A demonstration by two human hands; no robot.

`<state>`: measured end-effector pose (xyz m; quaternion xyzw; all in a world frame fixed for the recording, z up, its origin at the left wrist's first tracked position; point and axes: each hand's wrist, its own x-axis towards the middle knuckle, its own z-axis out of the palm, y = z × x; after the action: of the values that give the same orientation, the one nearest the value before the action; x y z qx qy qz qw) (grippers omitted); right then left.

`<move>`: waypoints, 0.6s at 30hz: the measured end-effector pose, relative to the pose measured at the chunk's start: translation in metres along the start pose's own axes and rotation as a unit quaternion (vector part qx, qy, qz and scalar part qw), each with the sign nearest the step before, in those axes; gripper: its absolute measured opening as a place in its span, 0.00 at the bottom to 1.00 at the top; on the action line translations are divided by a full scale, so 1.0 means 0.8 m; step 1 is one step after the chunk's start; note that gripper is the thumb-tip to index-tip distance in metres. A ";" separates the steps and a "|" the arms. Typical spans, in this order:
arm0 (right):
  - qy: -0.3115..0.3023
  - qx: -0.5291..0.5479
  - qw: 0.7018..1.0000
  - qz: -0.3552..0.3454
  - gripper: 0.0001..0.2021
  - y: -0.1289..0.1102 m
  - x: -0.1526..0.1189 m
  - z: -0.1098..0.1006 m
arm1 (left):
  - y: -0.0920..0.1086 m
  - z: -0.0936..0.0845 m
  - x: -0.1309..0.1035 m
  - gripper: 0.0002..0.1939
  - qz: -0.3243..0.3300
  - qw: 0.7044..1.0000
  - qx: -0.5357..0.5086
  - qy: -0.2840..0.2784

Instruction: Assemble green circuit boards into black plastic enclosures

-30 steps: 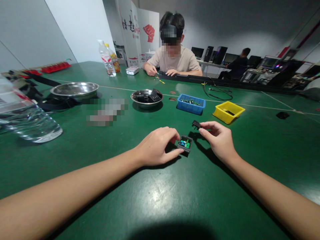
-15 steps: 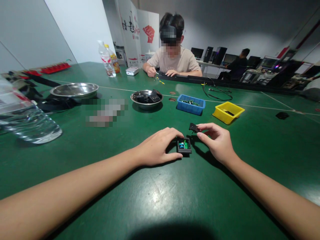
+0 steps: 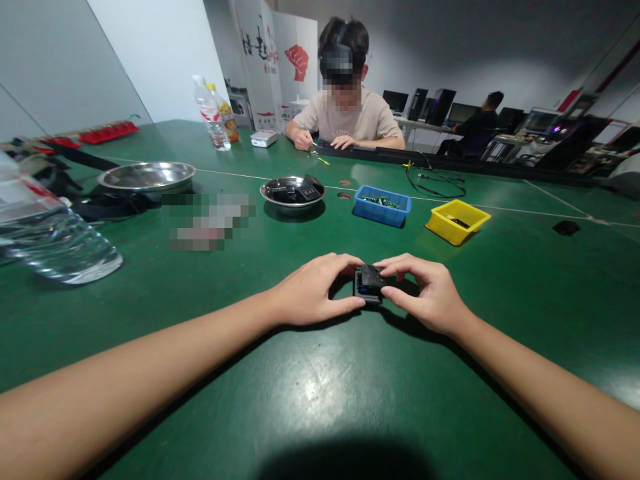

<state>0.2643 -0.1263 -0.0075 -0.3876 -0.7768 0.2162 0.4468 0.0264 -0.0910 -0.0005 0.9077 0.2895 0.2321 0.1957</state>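
A small black plastic case (image 3: 369, 299) rests on the green table (image 3: 310, 393). My left hand (image 3: 325, 290) grips it from the left, thumb at the near edge and fingers at the far edge. Between thumb and fingers of my right hand (image 3: 425, 290) is a black cover (image 3: 373, 275), held tilted over the case's opening. The cover hides most of the inside; a bit of blue shows beneath it. Whether the cover touches the case all round, I cannot tell.
Beyond my hands stand a steel bowl (image 3: 293, 197) of black parts, a blue bin (image 3: 383, 207) of green circuit boards and a yellow bin (image 3: 457, 223) with a dark piece inside. A large water bottle (image 3: 65, 240) lies left. Across the table a person (image 3: 347, 113) works.
My right hand has brought the black cover left and down onto the open case, covering the green board inside. My left hand keeps its grip on the case.
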 end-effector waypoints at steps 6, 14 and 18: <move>-0.023 -0.017 0.999 -0.026 0.08 0.000 0.001 -0.001 | 0.000 0.001 -0.001 0.25 0.005 1.000 0.002 0.002; -0.028 -0.037 0.998 -0.043 0.07 0.002 0.001 -0.002 | 0.000 0.000 -0.001 0.23 0.016 1.000 0.002 0.000; -0.039 -0.056 0.996 -0.049 0.07 0.001 0.001 -0.001 | 0.000 0.000 -0.001 0.24 0.015 1.000 -0.002 0.001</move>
<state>0.2654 -0.1250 -0.0071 -0.3645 -0.8228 0.1651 0.4035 0.0260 -0.0913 -0.0006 0.9116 0.2754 0.2362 0.1935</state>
